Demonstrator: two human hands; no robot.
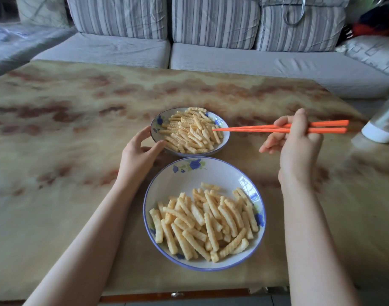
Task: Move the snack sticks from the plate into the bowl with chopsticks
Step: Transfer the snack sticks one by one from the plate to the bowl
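Observation:
A white plate [182,173] with blue flowers lies near the table's front edge, with several ridged snack sticks [202,221] piled on it. Behind it stands a smaller flowered bowl [224,138], also holding snack sticks [189,131]. My left hand [138,153] grips the bowl's left rim between thumb and fingers. My right hand [299,146] holds a pair of orange chopsticks [255,128] level, their tips together over the bowl's right side among the sticks there. I cannot tell whether a stick is pinched between the tips.
The marbled tan table [67,140] spreads wide to the left. A white-based bottle [383,124] stands at the right edge. A grey striped sofa [211,54] runs along the far side of the table.

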